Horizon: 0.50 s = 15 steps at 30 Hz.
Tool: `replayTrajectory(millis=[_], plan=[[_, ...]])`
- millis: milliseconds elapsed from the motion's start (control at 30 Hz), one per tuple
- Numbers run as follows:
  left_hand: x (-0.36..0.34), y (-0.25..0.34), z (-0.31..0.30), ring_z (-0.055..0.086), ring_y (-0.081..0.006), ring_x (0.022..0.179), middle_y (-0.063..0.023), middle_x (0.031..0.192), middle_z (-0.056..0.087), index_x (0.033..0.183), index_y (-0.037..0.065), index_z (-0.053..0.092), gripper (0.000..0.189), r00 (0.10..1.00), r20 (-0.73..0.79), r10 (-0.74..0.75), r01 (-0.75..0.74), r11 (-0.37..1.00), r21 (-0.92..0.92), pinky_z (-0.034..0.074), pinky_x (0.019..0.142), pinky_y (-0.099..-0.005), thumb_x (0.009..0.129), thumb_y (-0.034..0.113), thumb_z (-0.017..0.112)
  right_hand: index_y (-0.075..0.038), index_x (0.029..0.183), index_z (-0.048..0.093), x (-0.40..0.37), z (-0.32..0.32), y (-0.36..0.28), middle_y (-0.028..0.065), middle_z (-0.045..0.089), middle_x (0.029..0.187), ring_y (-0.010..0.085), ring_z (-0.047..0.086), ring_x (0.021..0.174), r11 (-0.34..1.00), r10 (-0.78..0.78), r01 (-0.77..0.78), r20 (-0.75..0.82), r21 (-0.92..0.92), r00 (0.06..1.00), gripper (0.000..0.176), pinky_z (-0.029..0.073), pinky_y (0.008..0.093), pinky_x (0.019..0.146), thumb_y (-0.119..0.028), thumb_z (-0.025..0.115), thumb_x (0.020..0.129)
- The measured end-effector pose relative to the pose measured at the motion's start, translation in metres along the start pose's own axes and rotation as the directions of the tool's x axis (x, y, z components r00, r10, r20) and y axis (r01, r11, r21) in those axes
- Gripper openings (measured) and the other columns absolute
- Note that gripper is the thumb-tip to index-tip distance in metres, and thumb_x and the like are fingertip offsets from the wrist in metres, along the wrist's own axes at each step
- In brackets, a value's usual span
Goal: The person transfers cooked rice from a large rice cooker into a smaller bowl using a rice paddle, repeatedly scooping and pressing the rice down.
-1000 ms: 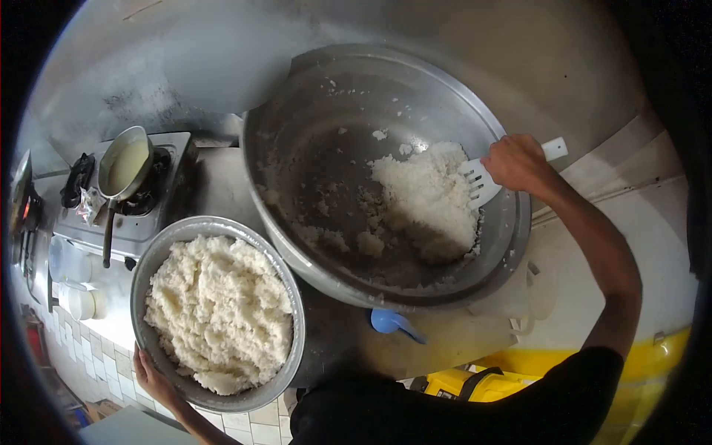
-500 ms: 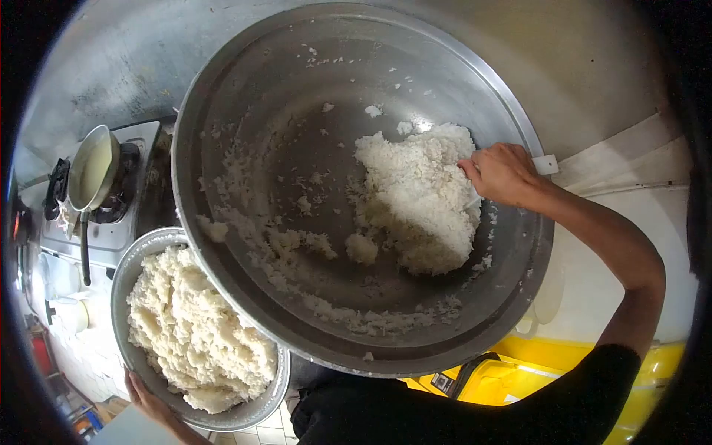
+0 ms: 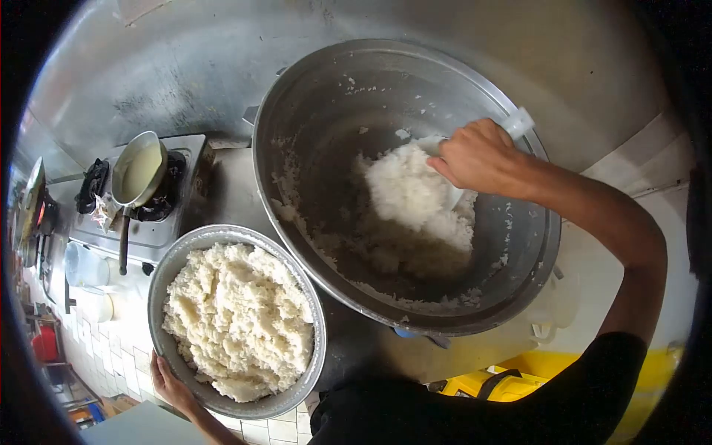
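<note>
Inside the large metal pot (image 3: pixel 297 96) lies a heap of white rice (image 3: pixel 415 189), with grains stuck along the wall. My right hand (image 3: pixel 482 157) is closed round a pale scoop (image 3: pixel 518 123) at the heap's right side; its handle end sticks out above the fist. At the lower left, a smaller metal bowl (image 3: pixel 317 334) is filled with rice (image 3: pixel 237 319). My left hand (image 3: pixel 172 384) grips this bowl's lower left rim, its fingers partly hidden behind the wall.
A saucepan (image 3: pixel 141 169) with pale liquid sits on a gas stove (image 3: pixel 189 159) at the left. Plastic containers (image 3: pixel 85 267) stand below it. A metal wall (image 3: pixel 222 52) runs behind the pot. A yellow container (image 3: pixel 512 386) is at the lower right.
The pot and bowl appear further right in view, with more of the stove showing. My right hand has moved left over the heap with the scoop, whose handle end now shows.
</note>
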<state>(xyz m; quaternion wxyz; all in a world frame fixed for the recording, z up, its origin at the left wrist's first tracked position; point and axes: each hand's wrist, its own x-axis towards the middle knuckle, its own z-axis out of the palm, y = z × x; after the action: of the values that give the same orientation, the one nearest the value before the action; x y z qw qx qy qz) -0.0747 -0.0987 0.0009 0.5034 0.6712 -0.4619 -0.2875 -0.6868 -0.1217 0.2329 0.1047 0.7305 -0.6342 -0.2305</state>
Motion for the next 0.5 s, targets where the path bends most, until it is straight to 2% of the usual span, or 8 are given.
replayTrajectory(millis=[67,133,233,300,333,400,433,500], plan=[[-0.004,0.009,0.003,0.058,-0.0154,0.097,-0.0095,0.111,0.063,0.125,-0.004,0.057,0.036,1.0,-0.012,-0.008,0.008,1.0,0.027,0.046,0.087,-0.0272,0.1,0.021,0.049,-0.002,0.068,0.068,0.008,-0.029,-0.018,0.0171,0.06,0.055,0.0342,0.062,0.055,0.999,-0.032,0.032,-0.013,0.002,0.999,0.045,0.05,0.043,0.057,-0.037,0.055,0.091],[-0.007,0.012,0.007,0.058,-0.0147,0.097,-0.0095,0.11,0.063,0.125,-0.004,0.056,0.036,1.0,-0.007,-0.011,0.011,0.999,-0.047,0.046,0.087,-0.0265,0.1,0.021,0.049,-0.002,0.069,0.069,0.011,-0.054,-0.024,0.017,0.06,0.056,0.0344,0.062,0.055,0.997,-0.07,0.07,-0.043,-0.013,0.997,0.045,0.05,0.0429,0.058,-0.039,0.055,0.091],[-0.005,0.01,0.005,0.058,-0.015,0.097,-0.0098,0.109,0.063,0.125,-0.004,0.056,0.036,0.999,0.016,-0.04,0.042,0.992,-0.121,0.046,0.086,-0.0263,0.1,0.022,0.048,-0.003,0.071,0.07,0.001,-0.072,-0.028,0.016,0.061,0.056,0.0351,0.063,0.057,0.999,0.02,-0.017,-0.077,0.032,0.997,0.044,0.05,0.0432,0.06,-0.041,0.056,0.09],[-0.007,0.013,0.006,0.058,-0.0149,0.097,-0.0097,0.109,0.063,0.125,-0.004,0.056,0.036,0.998,0.009,-0.059,0.06,0.991,-0.116,0.046,0.086,-0.0264,0.1,0.022,0.048,-0.002,0.07,0.07,-0.011,-0.073,-0.026,0.0164,0.064,0.061,0.034,0.066,0.063,0.987,0.137,-0.137,0.007,0.084,0.991,0.046,0.052,0.0426,0.059,-0.041,0.056,0.09],[-0.008,0.015,0.007,0.058,-0.0149,0.097,-0.0096,0.109,0.063,0.125,-0.004,0.056,0.037,0.998,0.002,-0.067,0.067,0.991,-0.116,0.046,0.086,-0.0264,0.1,0.022,0.048,-0.002,0.07,0.07,-0.017,-0.061,-0.028,0.0164,0.064,0.061,0.034,0.066,0.063,0.988,0.132,-0.132,0.012,0.081,0.991,0.046,0.052,0.0426,0.059,-0.041,0.056,0.09],[-0.008,0.012,0.006,0.058,-0.0148,0.097,-0.0097,0.109,0.063,0.125,-0.004,0.056,0.037,0.998,-0.007,-0.056,0.055,0.996,-0.071,0.046,0.086,-0.0265,0.1,0.022,0.048,-0.001,0.074,0.071,-0.024,-0.019,-0.034,0.0181,0.066,0.067,0.0343,0.067,0.071,0.986,0.078,-0.114,0.262,0.123,0.962,0.047,0.053,0.0442,0.067,-0.043,0.057,0.09],[-0.006,0.013,0.005,0.058,-0.0148,0.096,-0.0098,0.109,0.063,0.125,-0.004,0.056,0.037,0.999,-0.013,-0.039,0.038,0.999,-0.026,0.046,0.086,-0.0266,0.1,0.023,0.049,-0.001,0.074,0.071,-0.024,-0.009,-0.038,0.0181,0.066,0.067,0.0343,0.067,0.071,0.984,0.084,-0.122,0.266,0.13,0.96,0.047,0.053,0.0442,0.067,-0.043,0.057,0.09],[-0.005,0.016,0.007,0.058,-0.0147,0.097,-0.0096,0.109,0.063,0.125,-0.004,0.056,0.037,0.998,-0.007,-0.056,0.056,0.997,-0.051,0.046,0.086,-0.0266,0.1,0.023,0.049,-0.006,0.072,0.072,-0.021,0.003,-0.042,0.0188,0.065,0.067,0.0359,0.065,0.067,0.961,0.114,-0.203,0.397,0.189,0.911,0.048,0.051,0.0435,0.064,-0.048,0.056,0.089]])
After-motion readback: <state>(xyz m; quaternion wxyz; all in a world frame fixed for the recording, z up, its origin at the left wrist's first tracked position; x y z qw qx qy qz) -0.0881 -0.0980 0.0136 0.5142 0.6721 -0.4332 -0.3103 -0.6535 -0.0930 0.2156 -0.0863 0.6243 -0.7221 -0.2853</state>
